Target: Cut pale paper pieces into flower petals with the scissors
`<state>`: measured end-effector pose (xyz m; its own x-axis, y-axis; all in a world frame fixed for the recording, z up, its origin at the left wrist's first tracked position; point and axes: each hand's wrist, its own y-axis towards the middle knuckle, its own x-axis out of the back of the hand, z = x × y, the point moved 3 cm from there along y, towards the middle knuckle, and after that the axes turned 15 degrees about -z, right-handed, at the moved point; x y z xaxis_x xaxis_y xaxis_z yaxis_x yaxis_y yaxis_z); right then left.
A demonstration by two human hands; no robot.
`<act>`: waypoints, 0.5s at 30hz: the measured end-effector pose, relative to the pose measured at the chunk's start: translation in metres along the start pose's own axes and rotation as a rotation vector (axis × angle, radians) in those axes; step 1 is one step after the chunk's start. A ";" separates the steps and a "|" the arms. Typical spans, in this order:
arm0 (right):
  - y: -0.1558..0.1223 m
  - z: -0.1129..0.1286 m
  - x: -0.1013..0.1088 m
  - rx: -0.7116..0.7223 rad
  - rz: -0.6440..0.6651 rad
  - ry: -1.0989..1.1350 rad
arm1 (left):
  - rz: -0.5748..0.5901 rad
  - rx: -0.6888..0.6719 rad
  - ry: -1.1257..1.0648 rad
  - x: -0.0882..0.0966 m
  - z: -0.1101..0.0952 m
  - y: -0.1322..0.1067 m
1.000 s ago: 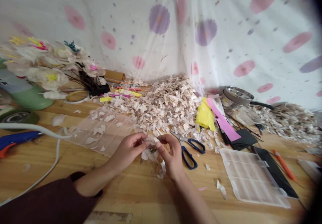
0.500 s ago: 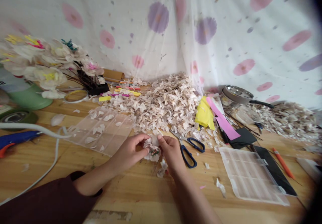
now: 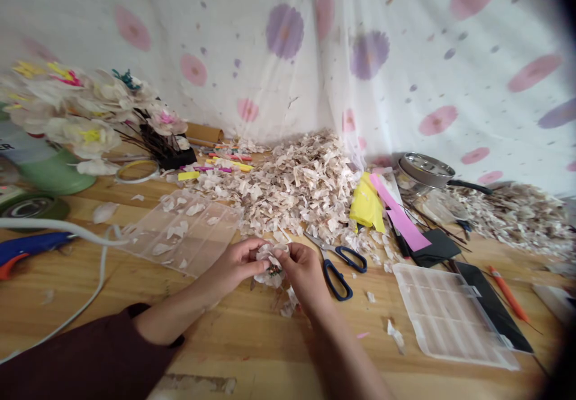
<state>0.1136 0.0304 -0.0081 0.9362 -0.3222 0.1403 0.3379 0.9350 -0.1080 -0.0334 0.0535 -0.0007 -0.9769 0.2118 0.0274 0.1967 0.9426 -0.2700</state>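
Both hands meet over the wooden table (image 3: 216,340) around a small white petal flower (image 3: 272,275) with a dark green centre. My left hand (image 3: 234,266) pinches its left side, fingers curled closed. My right hand (image 3: 302,270) pinches petals at the top right, fingers also closed. Blue-handled scissors (image 3: 337,265) lie just right of my right hand. A few loose petal scraps (image 3: 288,305) lie on the wood below the flower. A big heap of pale husk pieces (image 3: 297,184) sits behind the hands.
A clear petal tray (image 3: 180,232) lies at left, a compartment box (image 3: 450,316) at right. Finished white flowers (image 3: 85,118) stand far left by a green pot (image 3: 49,169). A blue glue gun (image 3: 27,250), yellow and pink paper (image 3: 382,205), and a metal pan (image 3: 425,169) surround.
The flower has been turned and drawn closer between the fingers; my right hand's fingers have shifted up onto the top petals. The hands stay in the same spot.
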 end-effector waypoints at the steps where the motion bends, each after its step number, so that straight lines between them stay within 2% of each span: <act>1: 0.000 0.001 0.000 0.011 -0.009 -0.010 | -0.001 0.009 -0.004 0.000 0.001 0.000; 4: 0.000 0.002 0.000 0.032 -0.025 -0.037 | 0.012 0.025 -0.014 0.000 0.002 0.001; 8: -0.001 0.003 0.001 0.034 0.017 -0.053 | -0.010 0.008 0.021 0.000 0.001 0.001; 15: 0.000 0.003 0.002 -0.001 0.043 -0.031 | 0.027 -0.148 0.155 0.001 -0.004 0.000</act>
<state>0.1156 0.0302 -0.0049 0.9464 -0.2769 0.1661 0.2976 0.9476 -0.1159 -0.0341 0.0548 0.0033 -0.9489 0.2642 0.1724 0.2443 0.9611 -0.1287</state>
